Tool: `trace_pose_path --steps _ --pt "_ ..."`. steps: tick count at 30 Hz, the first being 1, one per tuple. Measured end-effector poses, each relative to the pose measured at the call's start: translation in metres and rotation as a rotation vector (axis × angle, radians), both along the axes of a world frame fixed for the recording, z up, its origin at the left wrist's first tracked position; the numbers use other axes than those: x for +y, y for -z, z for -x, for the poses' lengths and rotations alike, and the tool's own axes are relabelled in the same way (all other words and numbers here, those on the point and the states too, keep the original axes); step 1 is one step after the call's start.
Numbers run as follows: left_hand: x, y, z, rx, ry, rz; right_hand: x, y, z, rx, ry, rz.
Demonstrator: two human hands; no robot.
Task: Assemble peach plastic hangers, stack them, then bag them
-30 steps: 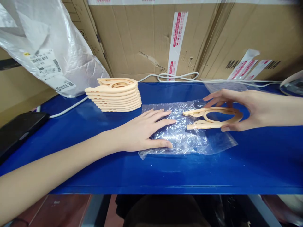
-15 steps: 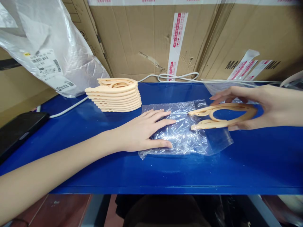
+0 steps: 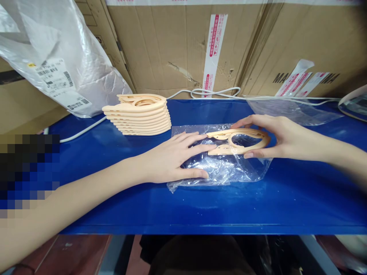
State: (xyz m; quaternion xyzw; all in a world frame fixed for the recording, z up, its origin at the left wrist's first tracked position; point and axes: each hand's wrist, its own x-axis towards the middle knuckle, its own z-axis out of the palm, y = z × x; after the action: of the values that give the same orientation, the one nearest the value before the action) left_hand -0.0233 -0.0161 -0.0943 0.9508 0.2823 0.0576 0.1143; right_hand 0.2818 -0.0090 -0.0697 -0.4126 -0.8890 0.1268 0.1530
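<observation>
My left hand lies flat with its fingers spread on a clear plastic bag, over the bag's left part. From the right, my right hand grips the rounded end of a cream folding piece between thumb and fingers. Its two narrow ends point left, close to my left fingertips, and it lies over or within the bag; which one I cannot tell. A stack of similar cream pieces stands beyond my left forearm.
Cardboard boxes stand behind the blue table. A labelled plastic parcel leans at the back left. A white cable runs along the rear edge. Another clear bag lies at the back right.
My right hand has moved left with the cream piece, bringing its ends near my left fingertips. The right part of the clear bag has shifted slightly. My left hand has stayed nearly still.
</observation>
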Motion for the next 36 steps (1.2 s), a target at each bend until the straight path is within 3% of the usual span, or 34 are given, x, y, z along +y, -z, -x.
trace_pose_path --steps 5,14,20,23,31,36 --pt "0.0 0.001 0.0 -0.007 -0.002 0.005 0.0 -0.004 -0.004 -0.044 0.001 0.009" --pt "-0.002 -0.001 0.0 0.034 -0.034 0.017 -0.006 -0.04 -0.035 -0.158 0.091 -0.038" --pt "-0.003 -0.003 -0.001 0.041 -0.036 0.027 0.0 -0.042 -0.06 -0.233 0.145 0.011" --pt "-0.003 -0.003 0.0 0.038 -0.033 0.021 0.001 -0.043 -0.065 -0.271 0.099 0.013" --pt "-0.001 0.001 0.001 0.026 -0.026 0.002 -0.005 -0.028 -0.02 -0.186 0.11 0.0" --pt "-0.001 0.001 0.0 0.015 -0.025 -0.002 -0.001 -0.015 -0.005 -0.075 -0.001 -0.019"
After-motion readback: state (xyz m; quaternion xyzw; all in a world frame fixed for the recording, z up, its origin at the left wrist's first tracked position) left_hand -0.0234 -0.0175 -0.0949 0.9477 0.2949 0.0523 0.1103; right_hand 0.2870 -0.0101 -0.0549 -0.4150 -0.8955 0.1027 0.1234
